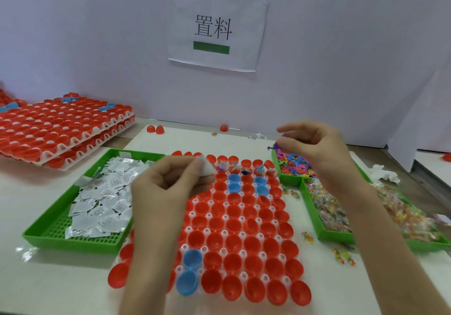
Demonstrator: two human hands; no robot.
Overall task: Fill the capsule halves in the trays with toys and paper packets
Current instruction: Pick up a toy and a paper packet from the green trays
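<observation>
white packet [206, 169] pinched by left hand [168, 183]; right hand [314, 146] curled above toys [296, 163], grip unclear.

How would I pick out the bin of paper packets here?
Find the tray of red capsule halves mid-table. One green bin lies to its left, two more to its right. It alone holds white packets; the right bins hold colourful toys.

Capsule tray [241, 219] left side behind left hand [168, 183]

Taped paper sign [216, 28] on wall [97, 34]; crumpled tissue [384, 174] at right.
</observation>
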